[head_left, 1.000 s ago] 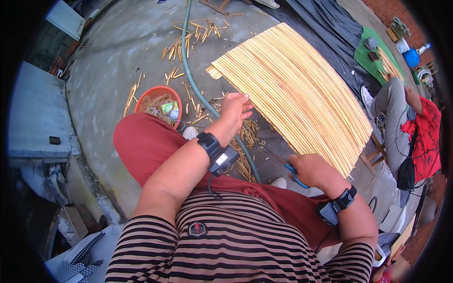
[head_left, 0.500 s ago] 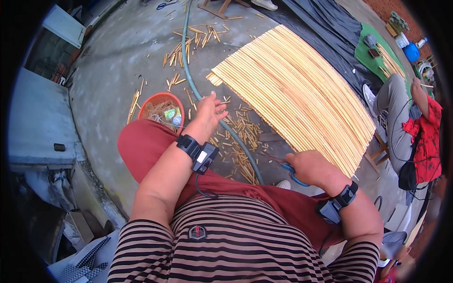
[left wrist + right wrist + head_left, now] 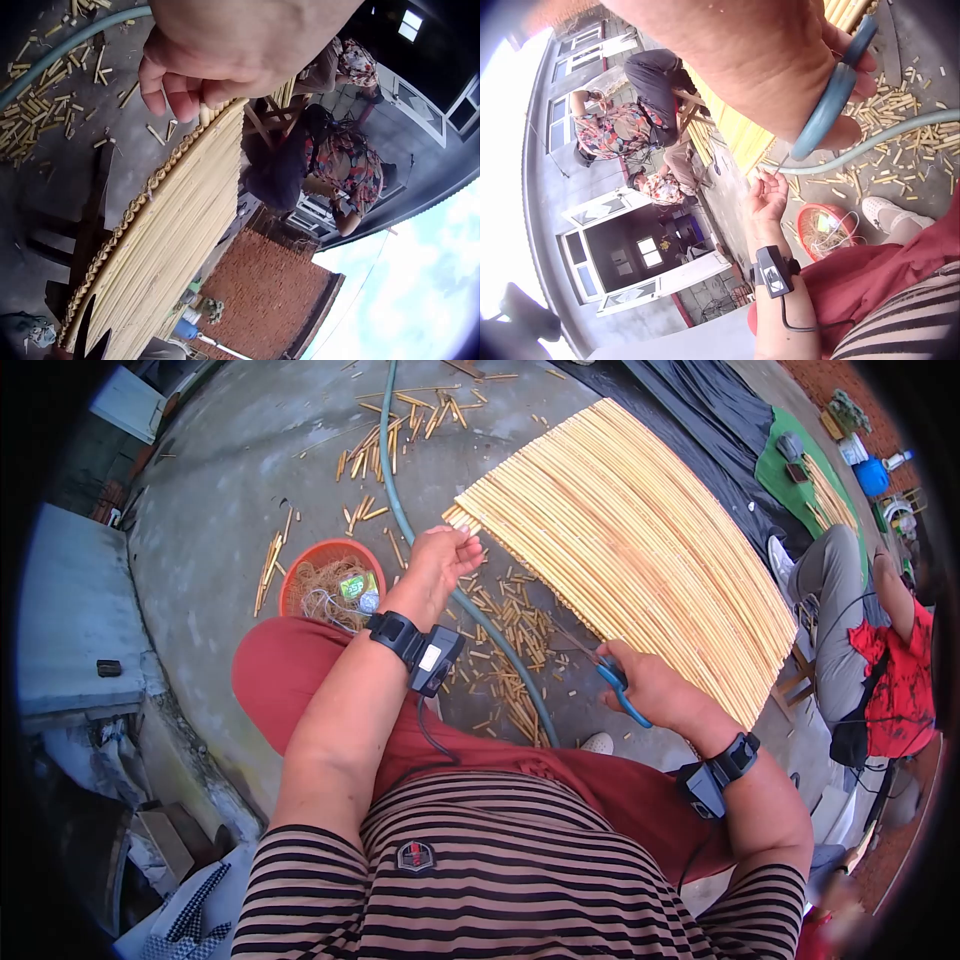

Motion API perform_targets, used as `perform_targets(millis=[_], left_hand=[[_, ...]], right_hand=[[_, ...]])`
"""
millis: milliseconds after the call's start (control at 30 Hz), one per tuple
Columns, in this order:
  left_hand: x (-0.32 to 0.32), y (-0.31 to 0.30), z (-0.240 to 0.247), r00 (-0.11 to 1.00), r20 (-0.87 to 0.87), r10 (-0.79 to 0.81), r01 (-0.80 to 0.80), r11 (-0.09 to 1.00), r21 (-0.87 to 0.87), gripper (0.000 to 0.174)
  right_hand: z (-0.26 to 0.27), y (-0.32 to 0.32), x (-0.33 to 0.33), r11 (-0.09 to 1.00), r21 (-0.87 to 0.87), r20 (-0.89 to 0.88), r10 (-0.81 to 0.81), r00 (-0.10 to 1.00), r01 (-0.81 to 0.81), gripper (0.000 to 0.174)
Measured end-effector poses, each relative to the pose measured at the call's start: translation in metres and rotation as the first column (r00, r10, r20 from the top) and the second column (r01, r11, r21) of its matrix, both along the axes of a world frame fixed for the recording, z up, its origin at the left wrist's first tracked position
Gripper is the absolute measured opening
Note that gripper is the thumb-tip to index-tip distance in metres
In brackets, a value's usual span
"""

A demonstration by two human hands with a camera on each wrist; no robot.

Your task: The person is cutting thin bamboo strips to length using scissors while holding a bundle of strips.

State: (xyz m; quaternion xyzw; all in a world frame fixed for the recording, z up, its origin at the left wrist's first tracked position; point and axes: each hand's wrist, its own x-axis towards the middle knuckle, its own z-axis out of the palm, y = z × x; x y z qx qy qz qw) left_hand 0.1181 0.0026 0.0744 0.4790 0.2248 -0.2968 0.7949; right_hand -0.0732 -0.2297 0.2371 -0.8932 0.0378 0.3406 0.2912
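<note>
Coming back from above the long hose (image 3: 403, 525), the left hand (image 3: 436, 568) now touches the stick ends at the far left corner of the mat (image 3: 630, 550). I cannot tell if it pinches them. The right hand (image 3: 652, 688) grips the scissors (image 3: 612, 676), with the blades apart, by the mat's near edge. The mat lies in front of the person, past the small stick bits (image 3: 515, 695) on the floor. So the work seems to be at that corner, and the scissors are well apart from it
</note>
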Motion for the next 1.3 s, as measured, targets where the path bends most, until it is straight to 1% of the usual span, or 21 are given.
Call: perform_targets(millis=[67, 167, 200, 267, 300, 333, 433, 500, 533, 633, 733, 833, 967, 1167, 1267, 1300], left_hand=[[-0.010, -0.002, -0.001, 0.999, -0.029, 0.031, -0.032, 0.999, -0.044, 0.008], [-0.032, -0.002, 0.001, 0.997, -0.074, -0.038, 0.035, 0.999, -0.042, 0.005], [-0.043, -0.003, 0.009, 0.994, -0.088, -0.062, 0.058, 0.997, -0.041, 0.004], [-0.071, 0.000, 0.026, 0.988, -0.116, -0.105, 0.102, 0.994, -0.036, 0.004], [-0.083, 0.002, 0.027, 0.983, -0.139, -0.117, 0.109, 0.992, -0.063, 0.004], [-0.093, 0.006, 0.028, 0.979, -0.158, -0.126, 0.113, 0.990, -0.089, 0.005], [-0.111, 0.016, 0.025, 0.970, -0.200, -0.140, 0.113, 0.984, -0.140, 0.009], [-0.113, 0.021, 0.025, 0.968, -0.213, -0.133, 0.096, 0.980, -0.177, 0.011], [-0.111, 0.023, 0.029, 0.965, -0.222, -0.138, 0.089, 0.972, -0.216, 0.015], [-0.106, 0.024, 0.028, 0.966, -0.219, -0.139, 0.083, 0.965, -0.249, 0.018], [-0.105, 0.027, 0.017, 0.953, -0.202, -0.226, 0.167, 0.947, -0.273, 0.020], [-0.104, 0.030, 0.015, 0.953, -0.162, -0.257, 0.207, 0.939, -0.275, 0.020], [-0.102, 0.029, 0.011, 0.947, -0.161, -0.278, 0.229, 0.936, -0.266, 0.020], [-0.103, 0.026, 0.012, 0.948, -0.160, -0.277, 0.241, 0.947, -0.210, 0.018], [-0.102, 0.026, 0.012, 0.944, -0.164, -0.285, 0.251, 0.947, -0.203, 0.017], [-0.102, 0.026, 0.011, 0.944, -0.165, -0.285, 0.250, 0.947, -0.204, 0.017]], right_hand=[[0.002, -0.001, 0.003, 0.998, -0.018, -0.055, -0.065, 0.996, 0.064, 0.038], [0.003, 0.000, 0.013, 0.999, -0.019, -0.181, -0.040, 0.983, 0.037, 0.037], [-0.008, -0.007, 0.010, 0.995, 0.088, -0.161, -0.042, 0.986, 0.056, 0.036], [-0.001, -0.003, 0.020, 0.970, 0.200, -0.340, -0.066, 0.938, 0.141, 0.035], [0.001, -0.002, 0.026, 0.949, 0.253, -0.419, -0.068, 0.905, 0.189, 0.036], [-0.003, -0.006, 0.028, 0.928, 0.328, -0.441, -0.014, 0.897, 0.175, 0.039], [-0.005, -0.007, 0.040, 0.925, 0.338, -0.526, 0.034, 0.850, 0.172, 0.039], [-0.010, -0.004, 0.047, 0.939, 0.305, -0.536, 0.033, 0.844, 0.157, 0.038], [-0.012, -0.002, 0.051, 0.945, 0.292, -0.536, 0.033, 0.843, 0.149, 0.038], [-0.022, -0.001, 0.064, 0.957, 0.266, -0.543, 0.046, 0.839, 0.120, 0.036], [-0.029, -0.001, 0.073, 0.960, 0.263, -0.555, 0.071, 0.829, 0.093, 0.034], [-0.029, 0.004, 0.079, 0.962, 0.260, -0.545, 0.079, 0.835, 0.078, 0.032], [-0.028, 0.010, 0.082, 0.965, 0.245, -0.544, 0.053, 0.837, 0.098, 0.028], [-0.026, 0.016, 0.084, 0.974, 0.221, -0.486, 0.068, 0.871, 0.048, 0.022], [-0.032, 0.013, 0.083, 0.964, 0.264, -0.489, 0.098, 0.867, 0.040, 0.020], [-0.032, 0.014, 0.083, 0.967, 0.252, -0.486, 0.093, 0.869, 0.037, 0.019]])
